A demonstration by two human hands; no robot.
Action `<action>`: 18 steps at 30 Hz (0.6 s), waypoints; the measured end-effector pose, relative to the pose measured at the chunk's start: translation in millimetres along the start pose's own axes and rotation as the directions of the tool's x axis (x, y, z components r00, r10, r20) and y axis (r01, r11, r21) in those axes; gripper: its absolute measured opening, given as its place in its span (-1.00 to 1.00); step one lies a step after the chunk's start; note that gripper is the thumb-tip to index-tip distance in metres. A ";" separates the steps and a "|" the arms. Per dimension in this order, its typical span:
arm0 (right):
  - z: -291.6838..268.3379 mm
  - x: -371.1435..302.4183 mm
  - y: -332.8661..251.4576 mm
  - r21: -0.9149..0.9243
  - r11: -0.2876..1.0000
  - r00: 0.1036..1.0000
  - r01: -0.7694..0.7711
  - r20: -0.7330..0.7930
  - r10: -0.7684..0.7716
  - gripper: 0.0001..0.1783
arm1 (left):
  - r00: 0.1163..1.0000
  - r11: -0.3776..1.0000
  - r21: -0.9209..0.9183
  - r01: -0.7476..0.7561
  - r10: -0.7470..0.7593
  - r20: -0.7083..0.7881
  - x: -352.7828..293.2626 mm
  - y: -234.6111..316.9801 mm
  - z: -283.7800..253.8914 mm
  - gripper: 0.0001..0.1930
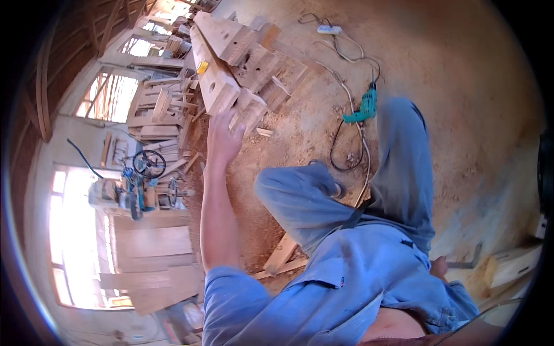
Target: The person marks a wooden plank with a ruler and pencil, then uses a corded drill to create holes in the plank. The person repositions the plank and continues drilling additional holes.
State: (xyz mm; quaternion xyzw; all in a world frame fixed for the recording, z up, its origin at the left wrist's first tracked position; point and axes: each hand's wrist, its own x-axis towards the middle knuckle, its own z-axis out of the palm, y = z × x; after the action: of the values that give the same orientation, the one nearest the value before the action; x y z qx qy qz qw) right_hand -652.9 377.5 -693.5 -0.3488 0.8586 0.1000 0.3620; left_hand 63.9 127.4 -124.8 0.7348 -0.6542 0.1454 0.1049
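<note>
Item: timber stack, pale squared beams and blocks piled loosely on a sawdust floor, several ends overhanging, one beam bored with round holes and marked by a yellow tag. Position: upper centre of the view, directly ahead of the left hand. Left hand: arm stretched forward, fingers spread and open, fingertips at or just short of the nearest block end; contact cannot be confirmed, nothing gripped. Right hand: low at the person's right side, mostly hidden behind the shirt; whether it is open or closed cannot be told. Adjacent: teal drill lying on the floor beside the raised knee, its cable looping across to a white power strip; loose plank beneath the legs; offcut near the stack's foot; machine and boards by the bright windows at left. Hazards, judged: the stack looks unsteady, so a push or pull on one block could probably slide neighbours onto the fingers or foot; rough sawn ends may splinter a bare palm; the cable loops lie close to the feet and could snag a step, dragging the drill; the loose plank underfoot could roll or tip under weight.
</note>
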 end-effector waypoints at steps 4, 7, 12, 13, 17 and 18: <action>-33.9 -15.3 -20.5 0.278 0.960 0.997 -0.022 0.071 0.002 -0.23 | 0.916 0.889 -0.218 0.402 -0.390 0.097 -72.3 -42.1 12.1 -0.47; -40.5 -32.5 -33.1 0.292 0.953 0.996 -0.086 0.043 0.076 -0.37 | 0.751 0.564 -0.530 0.634 -0.613 0.246 -113.5 -75.0 32.8 -0.42; -38.4 -45.0 -39.7 -0.024 0.999 0.997 0.046 -0.063 -0.047 -0.53 | 0.632 0.401 -0.625 0.670 -0.749 0.198 -130.9 -104.2 56.2 -0.43; -37.9 -42.5 -40.8 0.082 0.995 0.995 0.055 -0.090 -0.048 -0.53 | 0.613 0.368 -0.641 0.674 -0.763 0.207 -127.7 -105.2 58.4 -0.44; -32.8 -11.7 -50.8 0.347 0.936 0.988 -0.057 -0.114 0.102 -0.53 | 0.658 0.368 -0.675 0.640 -0.717 0.232 -105.8 -99.3 66.9 -0.53; -32.4 0.7 -55.1 0.427 0.892 0.971 -0.148 -0.108 0.213 -0.53 | 0.663 0.366 -0.693 0.621 -0.717 0.216 -96.7 -96.6 71.2 -0.55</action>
State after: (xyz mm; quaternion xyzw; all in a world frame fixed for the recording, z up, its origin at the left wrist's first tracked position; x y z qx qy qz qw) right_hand -634.2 322.8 -666.3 -0.1890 0.9139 -0.0784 0.3505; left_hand 155.3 204.7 -221.9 0.8212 -0.2911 -0.1330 0.4724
